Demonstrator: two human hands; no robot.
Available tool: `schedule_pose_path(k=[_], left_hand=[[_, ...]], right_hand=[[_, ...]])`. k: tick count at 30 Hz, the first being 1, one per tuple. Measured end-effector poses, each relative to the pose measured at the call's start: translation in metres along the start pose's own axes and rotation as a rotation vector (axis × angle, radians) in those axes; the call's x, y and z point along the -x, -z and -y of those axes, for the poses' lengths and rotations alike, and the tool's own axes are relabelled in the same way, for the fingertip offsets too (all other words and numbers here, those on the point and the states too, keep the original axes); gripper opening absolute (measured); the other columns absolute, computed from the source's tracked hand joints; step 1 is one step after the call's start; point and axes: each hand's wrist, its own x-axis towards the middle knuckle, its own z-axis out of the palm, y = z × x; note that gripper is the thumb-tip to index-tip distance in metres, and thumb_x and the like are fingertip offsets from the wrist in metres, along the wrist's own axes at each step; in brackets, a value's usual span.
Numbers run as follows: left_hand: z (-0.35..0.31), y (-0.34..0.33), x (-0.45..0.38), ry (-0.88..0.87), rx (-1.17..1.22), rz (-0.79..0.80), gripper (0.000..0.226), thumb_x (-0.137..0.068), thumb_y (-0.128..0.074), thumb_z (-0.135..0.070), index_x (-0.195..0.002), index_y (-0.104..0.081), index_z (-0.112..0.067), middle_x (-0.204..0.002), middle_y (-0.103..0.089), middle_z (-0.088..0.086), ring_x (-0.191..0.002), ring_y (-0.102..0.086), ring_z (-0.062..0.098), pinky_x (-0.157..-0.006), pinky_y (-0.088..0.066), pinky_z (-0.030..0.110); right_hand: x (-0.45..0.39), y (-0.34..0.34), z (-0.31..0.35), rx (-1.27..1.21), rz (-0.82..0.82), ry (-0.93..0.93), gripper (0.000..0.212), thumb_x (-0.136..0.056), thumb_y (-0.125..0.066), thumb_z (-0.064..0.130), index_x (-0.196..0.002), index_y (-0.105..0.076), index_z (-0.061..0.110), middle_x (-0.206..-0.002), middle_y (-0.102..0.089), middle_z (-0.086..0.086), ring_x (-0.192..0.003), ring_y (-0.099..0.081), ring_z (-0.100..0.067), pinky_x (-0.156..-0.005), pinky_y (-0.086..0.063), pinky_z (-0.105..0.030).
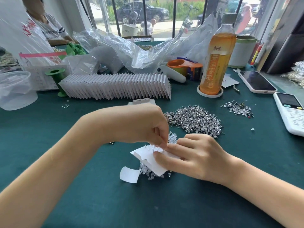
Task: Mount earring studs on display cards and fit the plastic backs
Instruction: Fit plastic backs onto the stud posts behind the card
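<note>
Green table [82, 186]: right hand [194, 155] grips display card [148, 157]; left hand [148, 127] pinches something small, unclear.

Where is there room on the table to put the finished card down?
Bare green cloth lies left of the left hand, below the row of folded cards. Another bare patch lies nearest the camera. It is crowded right of the right hand: stud pile, phones, bottle.

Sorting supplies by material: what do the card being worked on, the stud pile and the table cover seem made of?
Card: matte white paper or thin cardstock, bending in the hands. Stud pile: shiny silvery metal posts, probably with clear stones. Table cover: dark green, felt-like cloth, no shine.
</note>
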Motion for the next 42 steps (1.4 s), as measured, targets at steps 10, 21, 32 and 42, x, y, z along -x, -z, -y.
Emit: schedule_pose_path(k=[10, 21, 32, 42], left_hand=[[0.000, -0.005, -0.001, -0.018, 0.002, -0.003, 0.004, -0.083, -0.071, -0.023, -0.082, -0.075, -0.022, -0.071, -0.069, -0.011, -0.065, -0.058, -0.003, -0.063, -0.047, 0.013], [0.014, -0.006, 0.006, -0.077, 0.217, -0.130, 0.003, -0.081, -0.072, -0.023, -0.081, -0.073, -0.025, -0.071, -0.068, -0.021, -0.070, -0.062, -0.005, -0.070, -0.046, 0.009], [0.014, -0.012, 0.006, -0.055, 0.212, -0.128, 0.006, -0.083, -0.071, -0.024, -0.080, -0.070, -0.030, -0.072, -0.068, -0.020, -0.069, -0.061, -0.003, -0.068, -0.047, 0.011], [0.013, -0.016, 0.010, -0.055, 0.139, -0.126, 0.012, -0.083, -0.069, -0.025, -0.078, -0.066, -0.035, -0.074, -0.065, -0.023, -0.071, -0.059, -0.001, -0.068, -0.046, 0.013]], right_hand=[[0.000, 0.001, 0.000, 0.017, -0.017, 0.001, 0.012, -0.083, -0.067, 0.009, -0.080, -0.075, 0.019, -0.059, -0.063, 0.001, -0.044, -0.040, -0.018, -0.041, -0.036, -0.025], [0.000, 0.001, -0.001, 0.025, -0.072, -0.018, 0.017, -0.088, -0.063, 0.009, -0.085, -0.077, 0.017, -0.061, -0.063, 0.001, -0.045, -0.041, -0.016, -0.043, -0.032, -0.024], [0.000, -0.001, -0.001, 0.003, -0.044, -0.011, 0.010, -0.075, -0.076, 0.010, -0.082, -0.077, 0.018, -0.064, -0.067, -0.002, -0.044, -0.042, -0.017, -0.039, -0.036, -0.024], [0.001, -0.001, 0.001, 0.039, -0.023, 0.002, 0.016, -0.083, -0.067, 0.008, -0.086, -0.076, 0.020, -0.063, -0.064, 0.002, -0.045, -0.040, -0.016, -0.042, -0.034, -0.024]])
